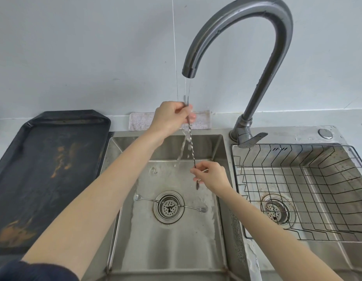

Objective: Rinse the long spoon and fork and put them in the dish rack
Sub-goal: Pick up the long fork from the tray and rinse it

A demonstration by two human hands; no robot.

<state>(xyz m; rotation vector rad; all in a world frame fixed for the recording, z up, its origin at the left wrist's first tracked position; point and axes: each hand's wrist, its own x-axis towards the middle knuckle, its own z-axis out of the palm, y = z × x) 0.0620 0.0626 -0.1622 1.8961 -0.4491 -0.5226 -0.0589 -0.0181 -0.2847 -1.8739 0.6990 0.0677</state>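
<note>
A long twisted-stem utensil [191, 146] hangs nearly upright under the running water from the faucet [241, 23]. My left hand [172, 115] grips its upper end, where flat prongs stick up above my fingers. My right hand [209, 174] pinches its lower part, and a dark tip pokes out below the fingers. A second long utensil [147, 200], spoon bowl at the left and fork end at the right, lies across the drain [168, 206] on the left sink floor. The wire dish rack [297, 187] sits in the right basin and holds nothing.
A dark stained baking tray [48, 171] lies on the counter left of the sink. A folded white cloth [139, 120] rests against the wall behind the basin. The faucet lever [252, 138] stands between the two basins.
</note>
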